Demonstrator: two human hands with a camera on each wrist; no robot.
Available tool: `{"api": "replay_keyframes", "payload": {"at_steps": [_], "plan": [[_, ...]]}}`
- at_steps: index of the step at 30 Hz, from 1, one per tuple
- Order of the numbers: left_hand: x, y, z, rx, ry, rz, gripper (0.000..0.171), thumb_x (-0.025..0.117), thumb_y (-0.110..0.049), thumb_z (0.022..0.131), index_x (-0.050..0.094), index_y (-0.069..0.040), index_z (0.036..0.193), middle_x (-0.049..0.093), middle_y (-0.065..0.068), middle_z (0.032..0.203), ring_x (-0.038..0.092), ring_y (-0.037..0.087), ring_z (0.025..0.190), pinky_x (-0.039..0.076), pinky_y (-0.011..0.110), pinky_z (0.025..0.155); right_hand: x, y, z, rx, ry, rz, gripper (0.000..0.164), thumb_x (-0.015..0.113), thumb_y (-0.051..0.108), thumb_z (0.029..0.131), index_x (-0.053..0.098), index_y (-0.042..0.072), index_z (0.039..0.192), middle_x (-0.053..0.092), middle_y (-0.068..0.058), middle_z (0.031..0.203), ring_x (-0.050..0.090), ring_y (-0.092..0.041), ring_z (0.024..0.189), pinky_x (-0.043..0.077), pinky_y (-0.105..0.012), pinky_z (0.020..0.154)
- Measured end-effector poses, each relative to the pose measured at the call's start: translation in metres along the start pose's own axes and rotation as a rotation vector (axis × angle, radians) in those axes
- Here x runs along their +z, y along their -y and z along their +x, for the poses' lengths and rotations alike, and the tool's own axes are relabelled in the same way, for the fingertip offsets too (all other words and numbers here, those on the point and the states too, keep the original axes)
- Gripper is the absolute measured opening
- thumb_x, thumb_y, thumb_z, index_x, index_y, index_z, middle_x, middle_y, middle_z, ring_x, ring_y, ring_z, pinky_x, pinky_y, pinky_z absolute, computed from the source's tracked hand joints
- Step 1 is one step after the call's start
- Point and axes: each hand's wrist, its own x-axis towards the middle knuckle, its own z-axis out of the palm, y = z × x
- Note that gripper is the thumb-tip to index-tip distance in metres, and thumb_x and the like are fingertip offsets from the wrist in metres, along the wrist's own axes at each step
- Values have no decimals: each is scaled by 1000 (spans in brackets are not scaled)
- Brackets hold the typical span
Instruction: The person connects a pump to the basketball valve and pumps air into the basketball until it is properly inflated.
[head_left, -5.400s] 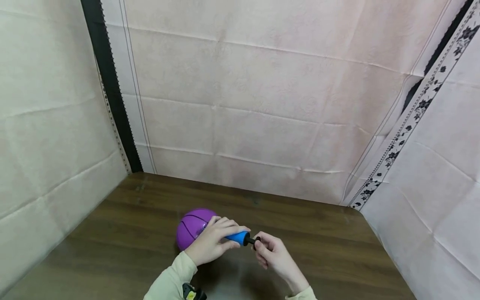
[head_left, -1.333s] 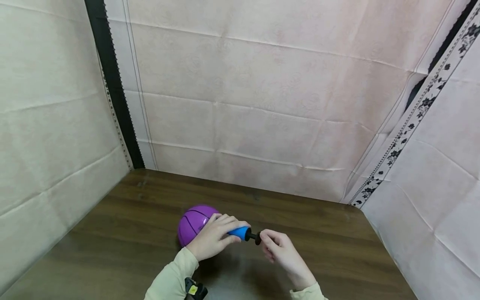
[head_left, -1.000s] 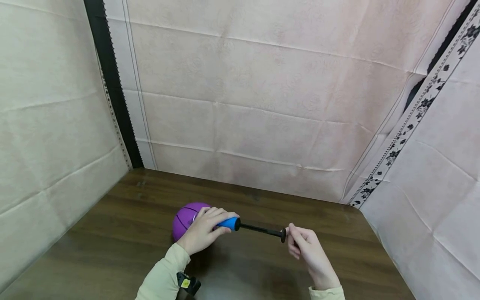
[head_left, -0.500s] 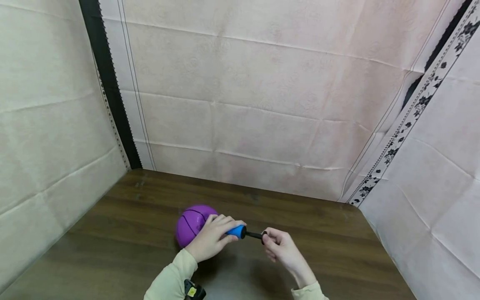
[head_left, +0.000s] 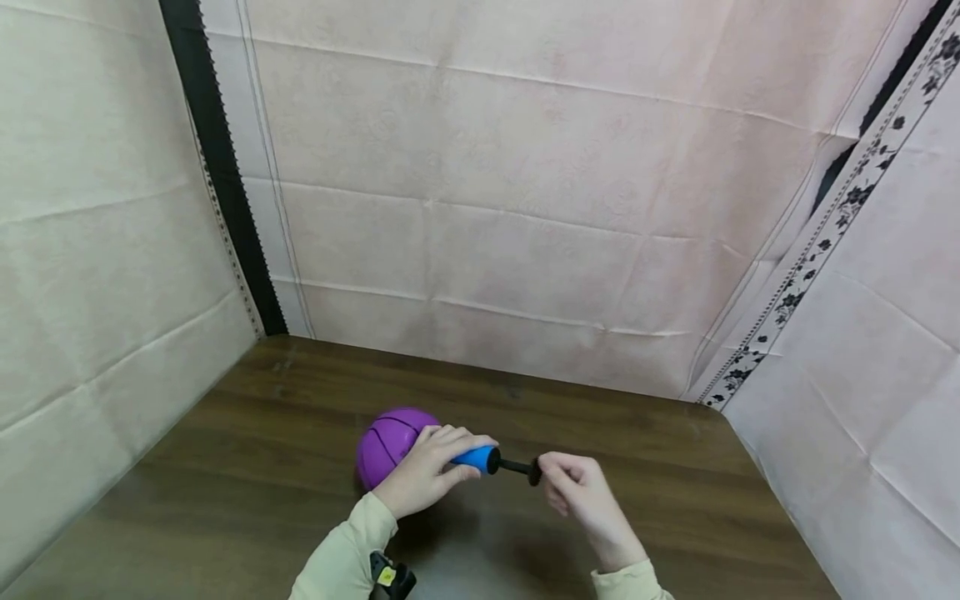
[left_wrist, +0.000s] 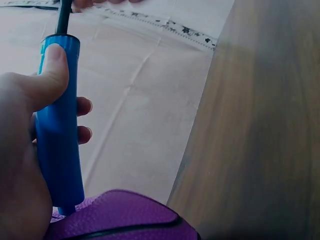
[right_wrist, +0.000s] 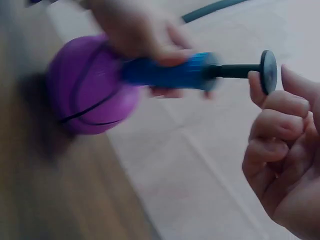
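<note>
My left hand (head_left: 427,471) grips the blue barrel of a ball pump (head_left: 477,458), thumb along one side and fingers round the other. In the left wrist view the pump (left_wrist: 60,145) runs down to a purple basketball (left_wrist: 125,212), its narrow end right at the ball's surface. My right hand (head_left: 588,496) holds the black round handle at the rod's far end. In the right wrist view a curled finger hooks behind the handle disc (right_wrist: 269,72), with the thumb by its outer face. Part of the black rod (right_wrist: 237,71) shows between barrel and disc.
The purple ball stands on a brown wood-grain table (head_left: 262,467), its far side towards the left. Pale cloth panels (head_left: 480,208) enclose the table at the back and both sides. A black device (head_left: 393,577) is strapped at the left wrist.
The rod was nearly in at 1.3 s ago, drawn far out to the right at 1.0 s, then pushed back. Now it shows partly out. The left hand keeps its grip, shifting slightly.
</note>
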Motion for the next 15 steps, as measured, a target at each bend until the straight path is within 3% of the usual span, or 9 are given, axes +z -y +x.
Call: {"api": "replay_keyframes", "payload": {"at_steps": [4,6,12,15], "plan": [[-1,2,2,-20,-26,-18,37,55,-40,95,51,-41,132,61,-14,113,54,6,105,34,44,99,-18,13,-12,-185,-49,30,36,39,4,103,43,-6,69,25,-9,50,21,-22,42,20,-29,39],[-2,1,3,-19,-26,-24,36,54,-40,96,51,-41,132,61,-13,114,54,6,105,34,45,99,-24,16,-16,-226,-38,49,34,39,0,102,43,-2,68,24,-10,51,19,-26,43,18,-31,38],[-1,0,1,-24,-23,-12,36,55,-39,96,52,-37,131,62,-12,114,54,7,105,33,43,98,-19,15,-11,-225,30,83,21,44,0,100,49,-2,80,25,-14,52,21,-26,42,18,-36,37],[1,-2,0,-1,-41,27,36,56,-37,95,54,-33,130,63,-11,112,54,8,104,34,42,95,-5,10,-3,-166,28,27,22,45,4,101,47,-7,83,29,-10,50,27,-15,39,21,-33,35]]}}
